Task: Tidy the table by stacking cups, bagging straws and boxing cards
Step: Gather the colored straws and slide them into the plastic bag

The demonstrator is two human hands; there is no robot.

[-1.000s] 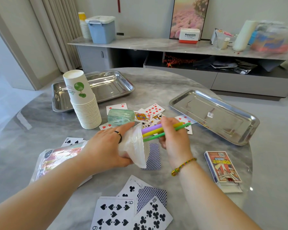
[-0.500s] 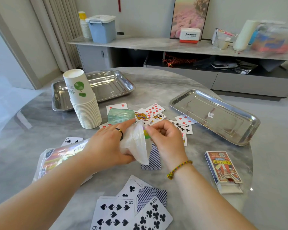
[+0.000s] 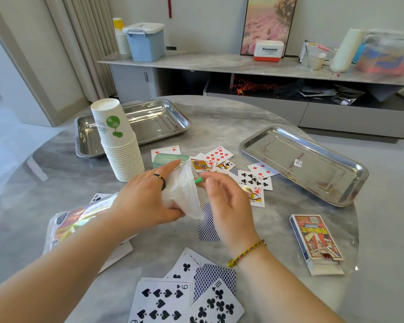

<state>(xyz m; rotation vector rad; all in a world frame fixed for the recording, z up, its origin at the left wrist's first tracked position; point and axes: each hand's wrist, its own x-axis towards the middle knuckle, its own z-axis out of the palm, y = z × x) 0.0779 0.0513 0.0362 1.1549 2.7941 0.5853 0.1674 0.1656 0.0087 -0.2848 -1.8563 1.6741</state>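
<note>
My left hand point(image 3: 145, 199) grips a clear plastic bag point(image 3: 184, 194) with its mouth facing right. Only the green end of the straws point(image 3: 198, 180) pokes out of that mouth. My right hand point(image 3: 229, 206) pinches this end between thumb and forefinger. A tall stack of white paper cups point(image 3: 123, 148) stands upside down behind my left hand. Playing cards lie scattered: red and black ones point(image 3: 254, 180) behind my hands, spades and clubs point(image 3: 184, 301) near me, one face down point(image 3: 208, 224). The card box point(image 3: 315, 241) lies open at the right.
A green translucent cup point(image 3: 168, 159) lies on its side by the cup stack. Two steel trays sit on the round marble table: one at the back left point(image 3: 154, 120), one at the right point(image 3: 313, 164). A shiny packet point(image 3: 79, 217) lies under my left forearm.
My right hand has pushed the coloured straws leftward into the bag. A second ago most of their length stuck out; now only a green tip shows.
</note>
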